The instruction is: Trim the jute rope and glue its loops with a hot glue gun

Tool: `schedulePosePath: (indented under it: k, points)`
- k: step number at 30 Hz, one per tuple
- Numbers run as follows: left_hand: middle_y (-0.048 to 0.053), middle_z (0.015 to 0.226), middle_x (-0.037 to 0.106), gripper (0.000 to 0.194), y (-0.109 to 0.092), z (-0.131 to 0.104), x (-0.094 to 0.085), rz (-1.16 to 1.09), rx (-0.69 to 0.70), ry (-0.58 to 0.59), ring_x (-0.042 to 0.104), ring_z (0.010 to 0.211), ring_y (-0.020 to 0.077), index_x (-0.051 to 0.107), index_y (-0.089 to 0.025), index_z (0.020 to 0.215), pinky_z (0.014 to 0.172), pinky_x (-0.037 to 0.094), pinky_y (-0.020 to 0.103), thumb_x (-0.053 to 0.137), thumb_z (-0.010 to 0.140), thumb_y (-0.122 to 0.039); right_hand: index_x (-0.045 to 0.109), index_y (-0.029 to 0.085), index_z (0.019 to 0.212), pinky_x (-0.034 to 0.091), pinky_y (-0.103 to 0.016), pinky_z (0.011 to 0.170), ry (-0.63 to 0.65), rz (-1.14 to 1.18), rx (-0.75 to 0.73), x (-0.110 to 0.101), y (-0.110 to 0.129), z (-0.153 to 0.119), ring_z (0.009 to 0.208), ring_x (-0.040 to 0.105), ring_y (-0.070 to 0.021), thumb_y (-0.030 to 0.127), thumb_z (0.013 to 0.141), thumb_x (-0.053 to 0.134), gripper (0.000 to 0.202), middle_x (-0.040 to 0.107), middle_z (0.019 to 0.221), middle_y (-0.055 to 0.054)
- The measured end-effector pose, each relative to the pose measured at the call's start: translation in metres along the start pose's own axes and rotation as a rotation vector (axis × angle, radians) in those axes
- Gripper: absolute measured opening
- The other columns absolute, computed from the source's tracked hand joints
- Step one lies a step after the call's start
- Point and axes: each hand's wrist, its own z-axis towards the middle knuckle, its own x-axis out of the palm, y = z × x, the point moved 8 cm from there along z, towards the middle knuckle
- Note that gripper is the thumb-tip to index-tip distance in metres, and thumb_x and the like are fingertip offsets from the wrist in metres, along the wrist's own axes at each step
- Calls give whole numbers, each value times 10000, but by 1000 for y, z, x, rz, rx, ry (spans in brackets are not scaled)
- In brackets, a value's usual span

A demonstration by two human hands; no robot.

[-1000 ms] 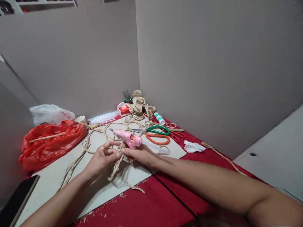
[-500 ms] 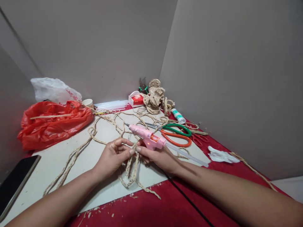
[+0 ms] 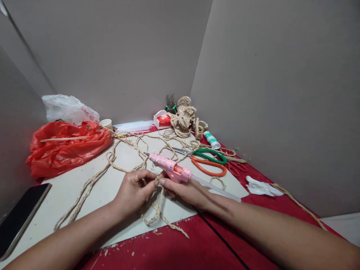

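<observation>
A looped braided rope is pinched between my two hands over the white board. My left hand grips it from the left, thumb and fingertips pressed together. From the right, my right hand holds the same spot, its thumb tip touching the left one. A pink glue gun with a clear glue stick lies over the back of my right hand, its nozzle towards the upper left; its handle is mostly hidden. The rope's loop and a loose end hang below my fingers.
Scissors lie right of the glue gun. Coiled rope, a red box and pliers stand behind. On the left are a red bag and a phone. A black cord crosses the red cloth.
The glue gun has shifted slightly left and down, tilting a little. Both hands keep their pinch on the rope, with the fingertips drawn slightly closer together. The view has moved slightly.
</observation>
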Motion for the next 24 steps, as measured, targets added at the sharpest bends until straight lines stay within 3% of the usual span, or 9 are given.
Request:
schedulePosePath:
  k: [5,11,18,24]
  points:
    - [21,642,654,108,6,1,-8,-67,-76,-86,521,570,113,708,-151,724,551,405,230,675,760,-247,560,186,752,336,-240,472,-22,48,-3,-1,3,-3,497,412,-100,453,838,610,285,473,552,37]
    - [-7,581,594,123,24,7,-22,-248,-218,-224,477,508,90,675,-141,707,504,373,222,703,700,-260,593,185,1001,350,-247,463,-216,33,36,-19,4,-7,493,420,-113,512,811,618,380,495,561,39]
    - [25,642,656,143,33,11,-26,-310,-232,-262,451,452,66,644,-135,742,457,353,213,694,712,-266,462,209,648,328,-270,467,-232,-105,-49,-22,28,-17,491,374,-110,531,777,616,379,419,540,34]
    - [8,607,642,185,31,10,-34,-299,-200,-332,479,449,73,627,-142,749,446,360,204,720,710,-297,420,217,590,320,-274,469,-196,-47,-5,-16,29,-17,480,368,-111,547,783,602,424,413,516,32]
